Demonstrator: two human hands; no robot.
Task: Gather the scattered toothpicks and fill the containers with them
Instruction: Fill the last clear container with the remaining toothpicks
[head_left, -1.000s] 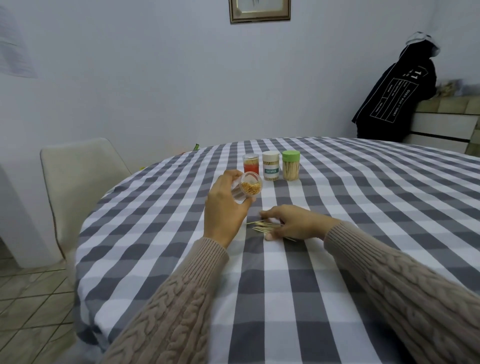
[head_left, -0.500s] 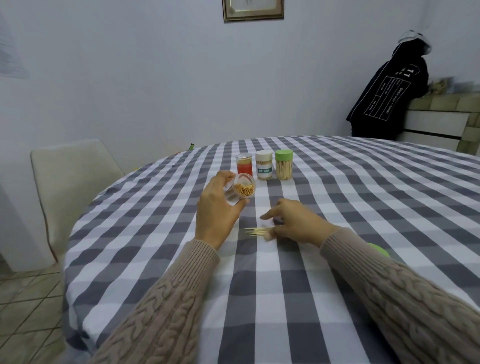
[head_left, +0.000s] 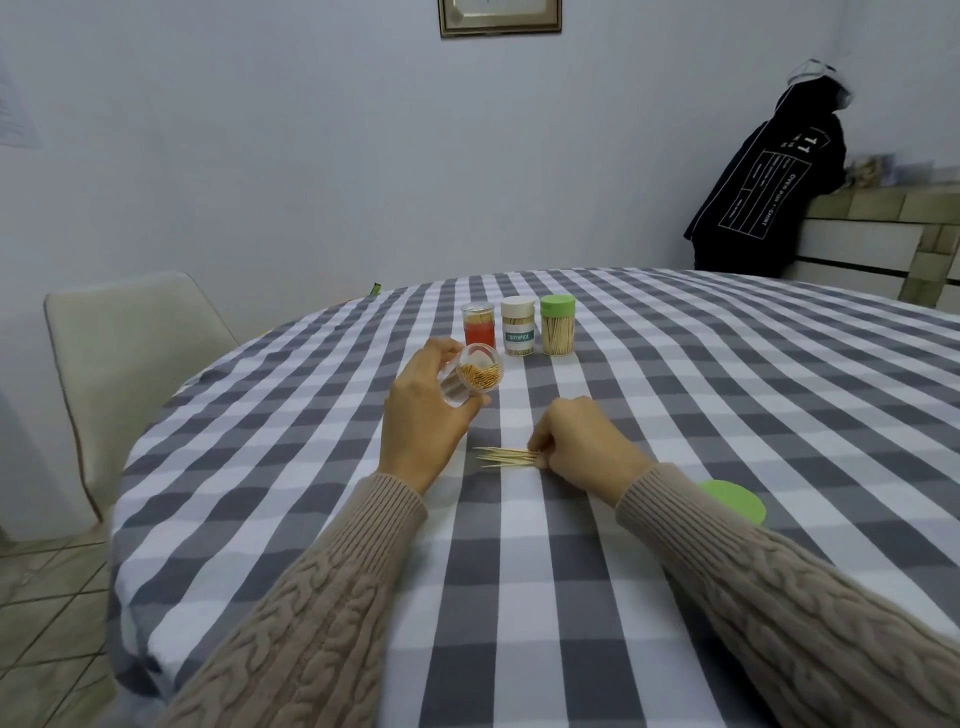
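Toothpicks (head_left: 506, 455) lie flat on the checked tablecloth (head_left: 675, 395), long axis left-right, tips fanning left, and the right hand (head_left: 582, 444) pinches their right ends. Left hand (head_left: 423, 418) grips the clear container (head_left: 470, 378), tilted, mouth toward the camera. Since a moment ago, the right fingers have curled tighter round the bundle

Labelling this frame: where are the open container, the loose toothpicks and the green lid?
open container (head_left: 470, 382): head view, clear side wall.
loose toothpicks (head_left: 506, 456): head view, middle of the bundle.
green lid (head_left: 735, 500): head view, its top face.
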